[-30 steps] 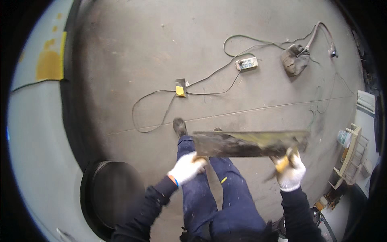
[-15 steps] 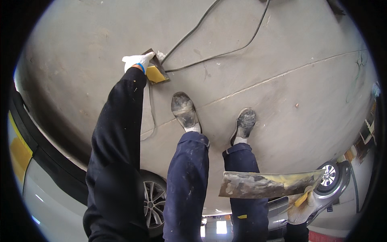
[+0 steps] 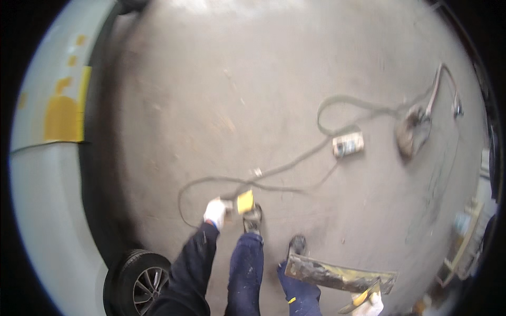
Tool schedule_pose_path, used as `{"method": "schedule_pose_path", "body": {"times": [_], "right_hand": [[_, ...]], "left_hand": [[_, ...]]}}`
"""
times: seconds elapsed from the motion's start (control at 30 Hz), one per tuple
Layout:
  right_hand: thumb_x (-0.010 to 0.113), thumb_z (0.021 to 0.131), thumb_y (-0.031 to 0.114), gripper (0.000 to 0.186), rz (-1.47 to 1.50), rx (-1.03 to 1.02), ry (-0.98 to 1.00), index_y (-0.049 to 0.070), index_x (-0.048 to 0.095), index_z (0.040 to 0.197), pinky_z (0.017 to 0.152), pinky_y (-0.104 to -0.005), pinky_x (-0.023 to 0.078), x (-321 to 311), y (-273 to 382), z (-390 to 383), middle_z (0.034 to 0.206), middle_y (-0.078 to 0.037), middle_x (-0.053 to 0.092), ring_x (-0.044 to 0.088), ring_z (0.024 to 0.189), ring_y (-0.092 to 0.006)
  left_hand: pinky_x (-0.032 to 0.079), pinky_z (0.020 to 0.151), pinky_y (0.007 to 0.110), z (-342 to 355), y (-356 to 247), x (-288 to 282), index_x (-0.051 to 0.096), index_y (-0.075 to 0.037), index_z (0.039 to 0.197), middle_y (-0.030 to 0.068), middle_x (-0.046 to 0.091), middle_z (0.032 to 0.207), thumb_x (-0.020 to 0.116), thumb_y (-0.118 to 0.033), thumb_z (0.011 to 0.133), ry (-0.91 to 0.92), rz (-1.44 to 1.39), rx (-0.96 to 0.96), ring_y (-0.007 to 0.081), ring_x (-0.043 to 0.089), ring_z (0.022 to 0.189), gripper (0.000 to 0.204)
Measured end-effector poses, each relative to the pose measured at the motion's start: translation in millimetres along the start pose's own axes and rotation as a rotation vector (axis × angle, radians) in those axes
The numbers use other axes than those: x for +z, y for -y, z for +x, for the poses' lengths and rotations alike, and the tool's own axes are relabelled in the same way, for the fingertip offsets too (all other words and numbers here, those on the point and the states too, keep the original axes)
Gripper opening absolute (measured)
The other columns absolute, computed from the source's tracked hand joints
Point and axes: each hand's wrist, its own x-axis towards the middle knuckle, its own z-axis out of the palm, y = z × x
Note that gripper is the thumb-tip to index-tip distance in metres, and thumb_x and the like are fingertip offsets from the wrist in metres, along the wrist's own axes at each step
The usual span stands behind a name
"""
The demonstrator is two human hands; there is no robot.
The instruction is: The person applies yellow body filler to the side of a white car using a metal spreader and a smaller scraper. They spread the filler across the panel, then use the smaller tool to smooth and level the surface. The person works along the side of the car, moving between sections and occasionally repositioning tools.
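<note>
My left hand (image 3: pixel 215 212), in a white glove, is closed round a flat, dark-edged piece with a yellow face (image 3: pixel 245 201), held out over my left shoe. At the lower right my gloved right hand (image 3: pixel 373 305) grips a long, stained strip-shaped board (image 3: pixel 337 274) smeared grey and yellow. A narrow tool with a yellow part (image 3: pixel 363 297) is in the same hand; its kind is partly hidden. To the left stands a pale car panel (image 3: pixel 58 200) with a yellow patch (image 3: pixel 62 118) and a yellow strip along its edge.
A car wheel (image 3: pixel 141 284) lies near my left arm. Across the grey floor runs a looped cable (image 3: pixel 295 160) past a small box (image 3: pixel 348 144). Farther right are a dark bundle (image 3: pixel 407 134) and a hose (image 3: pixel 441 73). Shelving-like items (image 3: pixel 464 237) line the right side.
My view has swung, bringing the car's yellow patch, the box and more cable into sight. My left hand with its flat piece now appears lower; my right hand still grips the board.
</note>
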Motion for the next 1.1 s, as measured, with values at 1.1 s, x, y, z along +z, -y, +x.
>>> {"method": "schedule_pose_path", "body": {"times": [1.1], "right_hand": [[0.051, 0.1, 0.023, 0.039, -0.621, 0.414, 1.497, 0.002, 0.059, 0.133, 0.103, -0.049, 0.053, -279, -221, -546, 0.124, -0.015, 0.068, 0.067, 0.113, -0.0315]], "left_hand": [[0.059, 0.073, 0.044, -1200, -630, 324, 0.066, 0.006, 0.116, 0.0209, 0.066, 0.116, 0.068, -0.009, 0.096, -1.876, -0.881, -0.643, 0.0295, 0.067, 0.092, 0.026]]}}
